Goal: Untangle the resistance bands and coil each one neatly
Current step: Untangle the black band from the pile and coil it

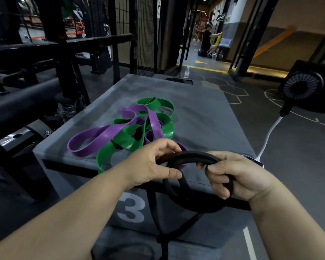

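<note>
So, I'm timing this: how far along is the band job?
Done: the black band looks free of the pile. In hand: left hand and right hand grip it, part looped. Left: purple band and green band lie tangled on the grey box.

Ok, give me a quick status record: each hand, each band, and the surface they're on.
left hand: grips the black band at the left of its top loop
right hand: grips the same band at the right of that loop
black band: held at the box's near edge, partly looped, loose length hanging down the front
purple band: on the box top, interlaced with the green one
green band: on the box top, one loop draped over the near edge
box: grey, padded, "3" on its front
coils finished: none visible
</note>
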`<state>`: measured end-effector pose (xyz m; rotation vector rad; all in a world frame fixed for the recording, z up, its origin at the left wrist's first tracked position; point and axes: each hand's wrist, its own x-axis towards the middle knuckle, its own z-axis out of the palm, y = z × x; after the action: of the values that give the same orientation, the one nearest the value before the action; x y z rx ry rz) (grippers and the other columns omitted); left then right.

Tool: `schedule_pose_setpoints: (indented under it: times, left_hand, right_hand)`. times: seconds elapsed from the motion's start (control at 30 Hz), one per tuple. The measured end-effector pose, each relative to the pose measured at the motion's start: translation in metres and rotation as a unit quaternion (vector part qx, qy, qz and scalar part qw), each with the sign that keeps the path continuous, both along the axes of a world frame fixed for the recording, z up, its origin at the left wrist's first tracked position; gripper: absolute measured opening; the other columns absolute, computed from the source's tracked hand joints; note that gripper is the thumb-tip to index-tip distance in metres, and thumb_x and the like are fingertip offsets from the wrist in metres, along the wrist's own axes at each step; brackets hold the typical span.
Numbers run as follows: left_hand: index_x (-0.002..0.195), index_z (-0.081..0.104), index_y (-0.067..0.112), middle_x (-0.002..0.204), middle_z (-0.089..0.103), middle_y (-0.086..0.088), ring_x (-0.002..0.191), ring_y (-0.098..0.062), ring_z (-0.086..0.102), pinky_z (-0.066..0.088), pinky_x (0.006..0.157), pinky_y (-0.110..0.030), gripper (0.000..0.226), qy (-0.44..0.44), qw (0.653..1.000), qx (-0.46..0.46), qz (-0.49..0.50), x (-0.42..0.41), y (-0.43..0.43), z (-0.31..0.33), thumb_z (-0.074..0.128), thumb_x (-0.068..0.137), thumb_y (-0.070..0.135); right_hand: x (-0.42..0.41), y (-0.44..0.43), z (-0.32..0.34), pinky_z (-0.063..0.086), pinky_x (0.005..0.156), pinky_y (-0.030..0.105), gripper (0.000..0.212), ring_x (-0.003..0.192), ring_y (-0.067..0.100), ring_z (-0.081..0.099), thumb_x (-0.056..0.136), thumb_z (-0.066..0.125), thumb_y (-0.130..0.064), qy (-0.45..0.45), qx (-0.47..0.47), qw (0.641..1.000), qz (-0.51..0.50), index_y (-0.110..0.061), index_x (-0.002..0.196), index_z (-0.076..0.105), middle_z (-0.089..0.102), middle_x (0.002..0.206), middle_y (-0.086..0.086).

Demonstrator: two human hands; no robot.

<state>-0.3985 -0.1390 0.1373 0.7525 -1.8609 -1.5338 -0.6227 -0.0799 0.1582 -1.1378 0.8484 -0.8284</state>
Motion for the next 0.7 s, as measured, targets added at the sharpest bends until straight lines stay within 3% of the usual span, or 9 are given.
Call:
schedule_pose_setpoints:
  times: [0.13,0.27,0.37,0.5,0.6,0.7]
  left_hand:
    - [0.103,0.051,0.011,0.093,0.072,-0.009,0.087,-0.013,0.069,0.051,0.077,-0.020,0.037,0.013,1.000,0.020,-0.006,-0.002,0.002,0.000,0.072,0.077,-0.004]
    - [0.101,0.051,0.016,0.094,0.071,-0.016,0.087,-0.023,0.066,0.050,0.082,-0.036,0.034,-0.008,0.999,0.025,-0.033,-0.002,0.000,-0.005,0.075,0.078,0.011]
    - [0.100,0.052,0.009,0.095,0.067,-0.020,0.090,-0.024,0.063,0.051,0.085,-0.038,0.032,-0.006,0.998,0.046,-0.050,-0.002,0.002,-0.008,0.070,0.076,0.019]
    - [0.099,0.052,0.006,0.086,0.068,-0.008,0.083,-0.017,0.066,0.053,0.071,-0.025,0.024,0.049,0.993,0.096,-0.055,-0.003,0.003,-0.007,0.068,0.082,0.007]
    - [0.104,0.050,0.006,0.085,0.064,-0.008,0.076,-0.015,0.063,0.053,0.069,-0.024,0.030,0.063,0.990,0.114,-0.056,-0.005,0.002,-0.007,0.068,0.079,0.008]
    - [0.111,0.053,0.012,0.091,0.062,-0.001,0.083,-0.010,0.060,0.051,0.072,-0.022,0.037,0.044,0.993,0.091,-0.066,-0.009,0.003,-0.011,0.073,0.080,0.016]
  right_hand:
    - [0.000,-0.002,-0.003,0.050,0.052,0.031,0.043,0.039,0.021,0.050,0.056,0.090,-0.034,0.007,0.003,1.000,0.003,-0.008,0.086,0.073,0.037,0.046,0.000]
    - [-0.003,-0.002,-0.003,0.052,0.062,0.036,0.041,0.045,0.025,0.057,0.060,0.088,-0.034,-0.002,0.002,1.000,0.017,-0.006,0.086,0.073,0.041,0.045,0.002]
    - [-0.004,-0.002,-0.004,0.051,0.056,0.032,0.041,0.045,0.025,0.057,0.058,0.088,-0.039,0.007,0.010,1.000,0.024,-0.005,0.077,0.072,0.044,0.045,0.004]
    - [-0.002,-0.003,-0.005,0.046,0.045,0.024,0.039,0.035,0.015,0.048,0.060,0.088,-0.040,0.004,0.017,0.999,0.031,-0.007,0.071,0.071,0.044,0.044,0.002]
    - [0.000,-0.003,-0.007,0.038,0.040,0.019,0.038,0.029,0.008,0.039,0.058,0.090,-0.038,-0.033,0.009,0.999,-0.006,-0.009,0.070,0.068,0.043,0.043,-0.001]
    - [0.003,-0.006,-0.009,0.035,0.037,0.016,0.042,0.027,0.005,0.035,0.053,0.093,-0.040,-0.061,0.002,0.997,-0.036,-0.011,0.070,0.067,0.043,0.044,-0.001]
